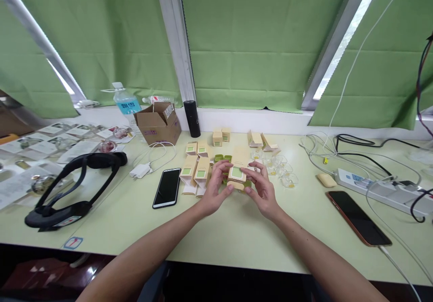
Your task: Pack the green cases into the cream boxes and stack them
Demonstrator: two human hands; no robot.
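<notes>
Between my two hands is a small kraft-paper box (241, 156) with a green square on its end and a flap at the near side. My left hand (217, 185) grips its left side, thumb by the flap. On the right side, my right hand (262, 189) holds it with fingers on the top edge and thumb low. Green pieces (222, 158) lie behind and under the box, partly hidden. To the left, open kraft boxes (202, 174) stand with flaps out. Several small clear cups (280, 165) sit right of my right hand.
A phone (167, 188) lies left and another phone (359, 218) right, near a power strip (379, 189) with tangled cables. Further back are a cardboard box (158, 123), a black cylinder (192, 119), small closed boxes (217, 138) and folded cartons (262, 140). A black headset (77, 189) rests at far left.
</notes>
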